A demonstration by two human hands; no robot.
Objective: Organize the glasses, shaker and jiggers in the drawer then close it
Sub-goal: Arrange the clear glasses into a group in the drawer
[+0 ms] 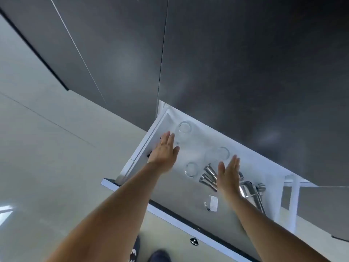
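Note:
A white drawer [188, 197] stands pulled out of a dark cabinet. Inside lie three clear glasses: one at the far left [182, 128], one in the middle [219, 155], one nearer the front [191, 169]. Two steel jiggers [208, 176] lie side by side at the centre, and a steel shaker [252, 193] lies on its side to the right. My left hand [164, 150] hovers flat, fingers together, by the drawer's left wall next to the far glass. My right hand [228, 176] hovers flat above the jiggers and shaker. Neither hand holds anything.
A small metal piece with a white tag [211, 203] lies near the drawer front. The drawer front carries a metal knob [194, 241]. Dark cabinet doors [226, 53] rise behind. The pale tiled floor [47, 148] stretches left; my shoes [151, 254] are below.

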